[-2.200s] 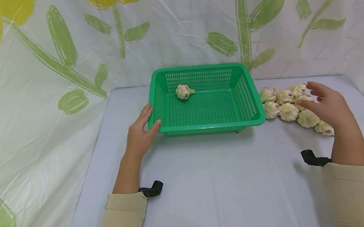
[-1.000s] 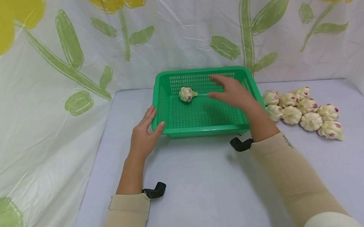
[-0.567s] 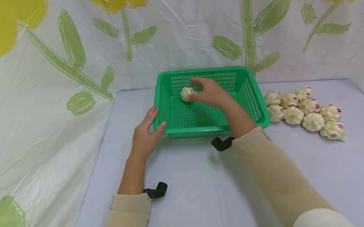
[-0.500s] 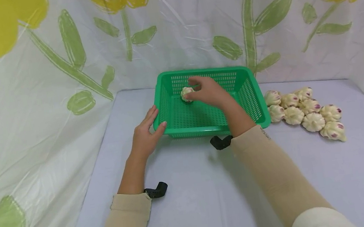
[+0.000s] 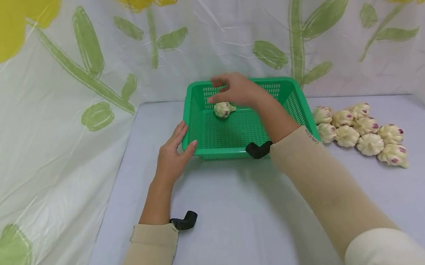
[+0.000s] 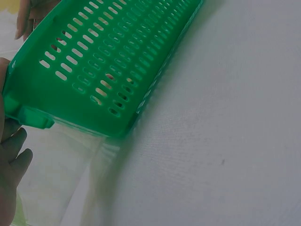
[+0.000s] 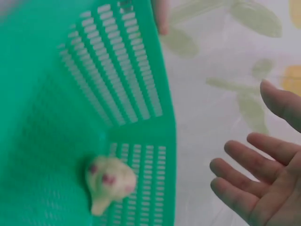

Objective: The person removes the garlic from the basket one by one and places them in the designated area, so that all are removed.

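A green plastic basket [image 5: 247, 147] with slotted walls stands on the table. One garlic bulb [image 5: 223, 110] lies in its back left part, purple spots showing; the right wrist view shows this garlic bulb [image 7: 110, 181] too. My left hand [image 5: 171, 158] touches the basket's left rim near the front corner, fingers straight and thumb spread. My right hand [image 5: 236, 88] hovers over the back of the basket, above the bulb. In the right wrist view the right hand [image 7: 263, 174] has its fingers spread, holding nothing, apart from the bulb.
Several more garlic bulbs [image 5: 370, 144] sit grouped on the table right of the basket, the nearest close to its right wall. Behind the table hangs a white curtain [image 5: 224, 37] with painted yellow flowers. The white tabletop [image 5: 240, 218] extends in front of the basket.
My right hand went from the garlic pile on the right into the basket, reached the bulb there, then lifted up and back from it. The left hand stays at the rim.
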Motion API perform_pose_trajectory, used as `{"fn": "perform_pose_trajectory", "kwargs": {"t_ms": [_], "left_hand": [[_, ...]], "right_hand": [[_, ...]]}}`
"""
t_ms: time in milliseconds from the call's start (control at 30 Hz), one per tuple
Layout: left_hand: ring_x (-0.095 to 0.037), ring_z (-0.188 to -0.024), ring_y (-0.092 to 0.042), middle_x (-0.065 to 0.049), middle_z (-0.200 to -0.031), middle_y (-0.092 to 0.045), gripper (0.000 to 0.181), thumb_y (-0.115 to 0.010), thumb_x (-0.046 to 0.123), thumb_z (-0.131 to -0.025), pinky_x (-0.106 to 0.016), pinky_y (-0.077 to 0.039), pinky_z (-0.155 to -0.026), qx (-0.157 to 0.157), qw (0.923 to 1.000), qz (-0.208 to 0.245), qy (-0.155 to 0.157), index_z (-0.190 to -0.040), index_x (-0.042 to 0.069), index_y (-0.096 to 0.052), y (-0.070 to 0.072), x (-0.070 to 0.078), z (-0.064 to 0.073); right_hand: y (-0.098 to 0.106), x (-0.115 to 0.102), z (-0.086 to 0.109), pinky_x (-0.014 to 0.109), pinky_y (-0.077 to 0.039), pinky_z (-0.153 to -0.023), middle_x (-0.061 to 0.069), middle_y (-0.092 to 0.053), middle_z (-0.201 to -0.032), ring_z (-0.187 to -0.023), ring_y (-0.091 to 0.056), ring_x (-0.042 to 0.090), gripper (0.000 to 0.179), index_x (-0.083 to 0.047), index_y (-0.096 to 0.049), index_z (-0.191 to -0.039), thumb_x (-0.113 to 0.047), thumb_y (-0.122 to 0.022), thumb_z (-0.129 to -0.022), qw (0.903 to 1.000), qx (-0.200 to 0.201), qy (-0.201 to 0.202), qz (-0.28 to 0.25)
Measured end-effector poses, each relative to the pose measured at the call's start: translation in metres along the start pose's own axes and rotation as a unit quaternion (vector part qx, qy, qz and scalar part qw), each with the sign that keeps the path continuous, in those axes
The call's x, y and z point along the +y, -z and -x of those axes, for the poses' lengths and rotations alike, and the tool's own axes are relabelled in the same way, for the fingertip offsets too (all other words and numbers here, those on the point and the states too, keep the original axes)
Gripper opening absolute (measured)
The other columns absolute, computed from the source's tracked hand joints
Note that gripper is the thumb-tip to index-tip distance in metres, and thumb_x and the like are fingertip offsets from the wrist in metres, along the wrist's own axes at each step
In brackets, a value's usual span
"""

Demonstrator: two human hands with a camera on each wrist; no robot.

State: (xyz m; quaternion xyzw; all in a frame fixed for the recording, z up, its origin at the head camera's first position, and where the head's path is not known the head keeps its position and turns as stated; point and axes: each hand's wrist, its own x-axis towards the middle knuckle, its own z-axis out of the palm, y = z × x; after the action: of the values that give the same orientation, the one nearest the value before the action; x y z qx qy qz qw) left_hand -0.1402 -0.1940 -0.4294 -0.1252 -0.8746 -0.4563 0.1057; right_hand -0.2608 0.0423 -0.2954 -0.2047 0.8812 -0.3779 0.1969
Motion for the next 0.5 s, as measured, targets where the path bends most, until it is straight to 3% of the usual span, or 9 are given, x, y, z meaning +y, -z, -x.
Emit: {"fn": "perform_pose_trajectory", "kwargs": {"t_ms": [267, 500], "left_hand": [[-0.011, -0.148, -0.027, 0.007, -0.159, -0.033, 0.062, -0.058, 0.043, -0.098, -0.038, -0.030, -0.119, 0.001, 1.0000, 0.002, 0.004, -0.149, 0.011, -0.043, -0.001, -0.001, -0.002], [-0.013, -0.147, -0.030, 0.006, -0.158, -0.034, 0.061, -0.060, 0.040, -0.097, -0.038, -0.031, -0.119, 0.008, 1.0000, -0.003, 0.001, -0.149, 0.011, -0.044, -0.002, -0.003, -0.001]], "right_hand": [[0.014, 0.015, -0.030, 0.046, -0.041, -0.109, 0.011, -0.041, -0.154, -0.139, -0.042, 0.034, 0.075, -0.010, -0.034, -0.153, -0.034, -0.069, -0.092, 0.9903, -0.040, 0.010, 0.132], [0.016, 0.043, -0.051, 0.047, -0.041, -0.109, 0.013, -0.043, -0.152, -0.139, -0.041, 0.035, 0.071, -0.007, -0.040, -0.150, -0.025, -0.072, -0.089, 0.9838, -0.085, -0.002, 0.158]]}}
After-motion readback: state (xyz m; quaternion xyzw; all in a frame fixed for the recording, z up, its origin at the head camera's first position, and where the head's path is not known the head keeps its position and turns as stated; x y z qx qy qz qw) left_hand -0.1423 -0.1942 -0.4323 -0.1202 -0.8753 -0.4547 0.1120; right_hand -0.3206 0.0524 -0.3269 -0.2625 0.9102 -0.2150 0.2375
